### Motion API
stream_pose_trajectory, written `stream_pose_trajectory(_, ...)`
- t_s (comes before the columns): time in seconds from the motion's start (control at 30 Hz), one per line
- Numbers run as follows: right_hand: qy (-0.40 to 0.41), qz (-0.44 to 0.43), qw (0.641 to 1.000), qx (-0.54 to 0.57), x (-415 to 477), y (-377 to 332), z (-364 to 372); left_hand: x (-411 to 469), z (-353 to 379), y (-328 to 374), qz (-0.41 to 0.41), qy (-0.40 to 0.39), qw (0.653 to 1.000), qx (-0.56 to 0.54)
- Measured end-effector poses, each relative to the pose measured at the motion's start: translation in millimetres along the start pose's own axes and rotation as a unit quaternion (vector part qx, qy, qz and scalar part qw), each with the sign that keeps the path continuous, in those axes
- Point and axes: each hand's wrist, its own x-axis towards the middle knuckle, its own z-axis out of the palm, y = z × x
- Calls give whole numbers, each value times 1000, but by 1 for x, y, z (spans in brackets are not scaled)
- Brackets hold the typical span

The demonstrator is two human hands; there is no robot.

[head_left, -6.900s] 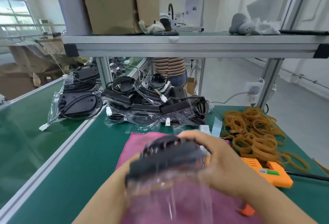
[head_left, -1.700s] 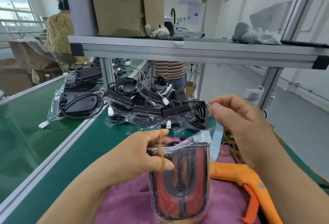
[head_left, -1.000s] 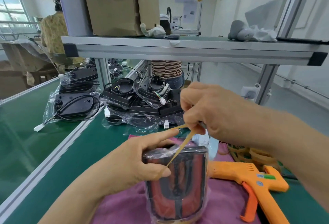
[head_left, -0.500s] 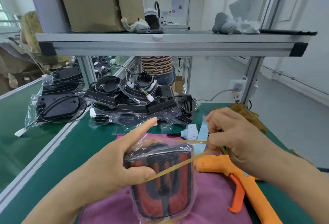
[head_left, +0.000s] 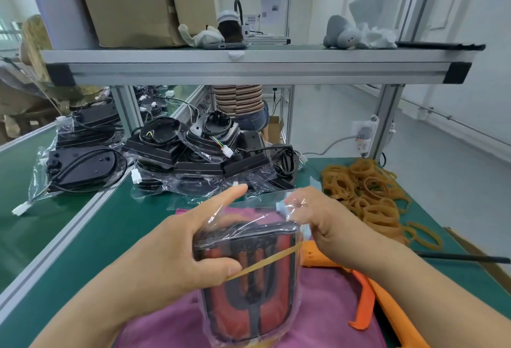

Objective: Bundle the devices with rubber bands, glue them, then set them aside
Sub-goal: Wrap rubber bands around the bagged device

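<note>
The device [head_left: 249, 278], a black and red-orange unit sealed in a clear bag [head_left: 237, 220], stands upright on the pink cloth [head_left: 326, 309] near the front edge of the bench [head_left: 110, 223], held between both hands. The left hand [head_left: 177, 251] grips it from the left side. Its thumb presses one end of a tan rubber band [head_left: 265, 262] against the front face, and its index finger stretches out past the top of the bag. The band runs taut and slanting up across the face to the device's right edge, where it passes under the right hand [head_left: 326, 226]. That hand is closed at the bag's upper right corner, fingers curled into the loose plastic.

Bundling looks only part done: one strand crosses the front, and the band does not appear seated round the body yet. Gluing seems not begun, since the orange glue gun [head_left: 387, 300] lies untouched on the bench just right of the cloth. Setting the device aside is also left to do. Loose bands [head_left: 365, 195] are heaped toward the right rear, and bagged units [head_left: 210, 154] are piled along the back.

The device's back and the left fingers behind it are hidden. Plastic veils the right fingertips, so I cannot tell whether they hold the band's far end as well as the bag. The gun's nozzle sits behind the right wrist, and its handle is cut off by the lower edge. Whether the piled units are finished or waiting cannot be made out
</note>
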Motion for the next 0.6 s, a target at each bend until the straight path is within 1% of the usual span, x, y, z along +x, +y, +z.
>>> stream_pose_trajectory(0.1,-37,20,999,26,2,3,16,2,1,-1,-2,3,1000,-11)
stream_pose_trajectory(0.17,-57,57,993,81,2,-2,24,3,2,0,-1,3,1000,-16)
stream_pose_trajectory(0.2,-52,69,990,111,0,-2,25,3,3,0,-1,3,1000,-20)
stream_pose_trajectory(0.23,-48,59,988,136,-4,-2,26,3,3,0,-1,5,1000,-24)
stream_pose_trajectory(0.4,25,57,977,203,-33,-9,20,-3,0,-5,-9,31,998,-48)
stream_pose_trajectory(0.53,77,50,977,195,-36,-20,19,-6,-1,-6,-8,26,998,-64)
stream_pose_trajectory(0.6,101,61,973,201,-32,-29,18,-7,0,-5,0,23,998,-59)
